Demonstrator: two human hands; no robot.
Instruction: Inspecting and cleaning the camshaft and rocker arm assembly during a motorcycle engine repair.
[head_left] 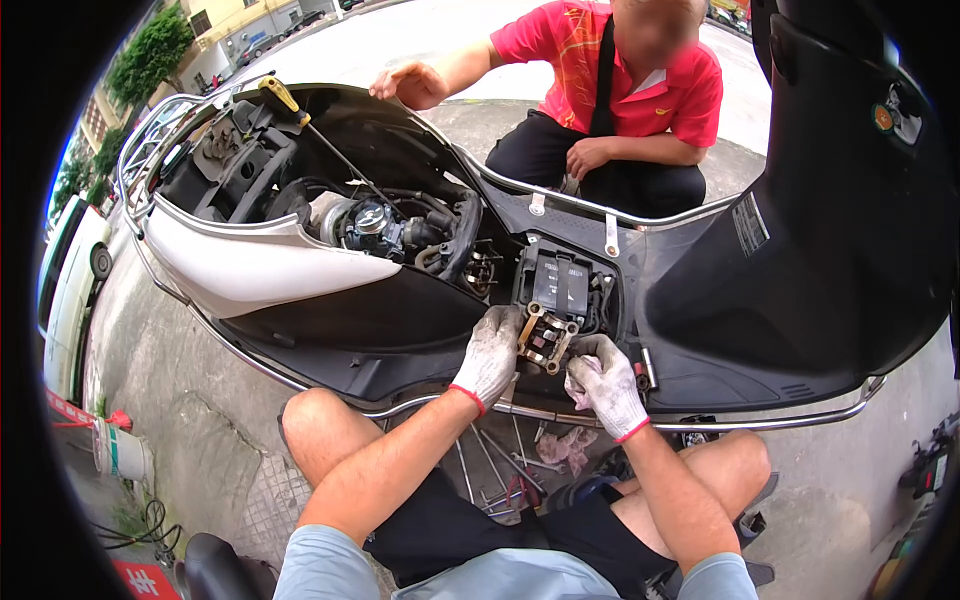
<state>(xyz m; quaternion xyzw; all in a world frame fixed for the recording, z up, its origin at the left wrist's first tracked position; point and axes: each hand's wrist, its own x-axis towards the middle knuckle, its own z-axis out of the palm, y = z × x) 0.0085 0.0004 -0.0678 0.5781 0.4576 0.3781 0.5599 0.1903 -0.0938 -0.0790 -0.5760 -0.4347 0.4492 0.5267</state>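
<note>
Metal bracket [546, 340], brass-toned and open in the middle: it is held up just in front of the battery [560, 282], over the footboard of the scooter [275, 250]. The left hand [490, 355] is closed on its left side, probably to keep it steady and turned toward the eyes. The right hand [610, 385] is clamped on a crumpled pinkish rag [580, 392] beside the bracket's lower right (whether its fingertips touch the metal, I cannot tell). The hands sit close but apart, perhaps so that the bracket's face stays in view between them.

The bracket looks roughly rectangular, with rounded, ring-like corners and darker crosspieces inside; patches of its surface seem grimy. A yellow-handled screwdriver [287, 102] leans across the open engine bay, seemingly parked there to free both hands.
</note>
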